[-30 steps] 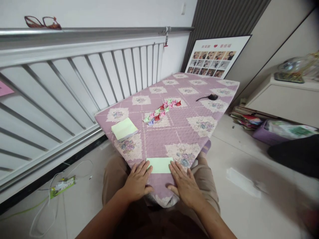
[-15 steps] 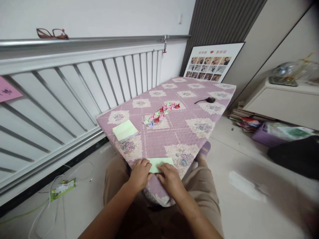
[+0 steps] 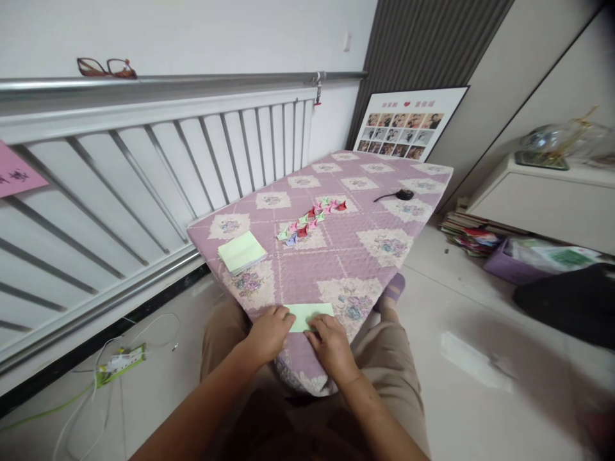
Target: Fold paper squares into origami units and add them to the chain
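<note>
A light green sheet of paper (image 3: 303, 318), longer than it is tall, lies at the near corner of the cloth-covered table (image 3: 302, 272). My left hand (image 3: 270, 333) grips its left end, with curled fingertips over the edge. My right hand (image 3: 332, 344) pinches the lower edge right of the middle, its thumb and fingers close together. Beyond my left hand sits a stack of square paper (image 3: 243, 251), light green on top. Several small folded paper pieces (image 3: 302, 232) in red, pink, green and lilac stand in two slanting rows farther back.
A black object with a thin tail (image 3: 404, 194) lies toward the table's right edge. The radiator (image 3: 202, 160) runs along the left side, with eyeglasses (image 3: 106, 68) on the pipe above. A power strip (image 3: 121, 365) with cables is on the floor at left.
My left hand has shifted slightly left and my right fingers have drawn together at the paper's lower edge. The paper stays in nearly the same place.
</note>
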A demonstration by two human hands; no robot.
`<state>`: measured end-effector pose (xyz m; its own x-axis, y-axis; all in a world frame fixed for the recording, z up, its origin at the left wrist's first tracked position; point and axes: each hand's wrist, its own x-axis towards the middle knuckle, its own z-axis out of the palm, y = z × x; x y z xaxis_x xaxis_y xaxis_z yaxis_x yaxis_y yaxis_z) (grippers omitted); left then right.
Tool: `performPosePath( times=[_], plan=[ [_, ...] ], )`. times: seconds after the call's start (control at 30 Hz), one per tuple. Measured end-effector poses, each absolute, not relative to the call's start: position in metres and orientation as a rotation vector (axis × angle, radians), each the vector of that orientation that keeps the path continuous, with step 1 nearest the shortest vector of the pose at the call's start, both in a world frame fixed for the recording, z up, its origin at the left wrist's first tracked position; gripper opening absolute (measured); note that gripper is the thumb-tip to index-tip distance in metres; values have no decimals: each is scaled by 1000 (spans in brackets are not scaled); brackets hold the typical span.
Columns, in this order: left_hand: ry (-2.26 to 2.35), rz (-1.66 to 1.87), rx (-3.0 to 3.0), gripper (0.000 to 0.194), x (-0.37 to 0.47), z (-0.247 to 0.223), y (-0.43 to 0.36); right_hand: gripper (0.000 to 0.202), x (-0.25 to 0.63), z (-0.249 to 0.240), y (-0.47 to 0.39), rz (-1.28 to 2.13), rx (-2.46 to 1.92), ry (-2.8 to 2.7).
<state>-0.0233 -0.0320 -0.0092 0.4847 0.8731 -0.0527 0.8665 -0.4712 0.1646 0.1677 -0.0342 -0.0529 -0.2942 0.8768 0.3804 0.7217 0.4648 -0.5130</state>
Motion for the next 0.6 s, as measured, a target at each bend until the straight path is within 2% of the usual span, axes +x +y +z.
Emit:
performPosePath(
  times=[0.33,0.6],
  plan=[
    [1671,-118,2725,25,-3,-11,-36,14,169,-58,-33,315,-1293,-2094],
    [1623,50,2847,24,-9,-29,-41,14,169,-60,-32,308,-1281,-2097]
  ],
)
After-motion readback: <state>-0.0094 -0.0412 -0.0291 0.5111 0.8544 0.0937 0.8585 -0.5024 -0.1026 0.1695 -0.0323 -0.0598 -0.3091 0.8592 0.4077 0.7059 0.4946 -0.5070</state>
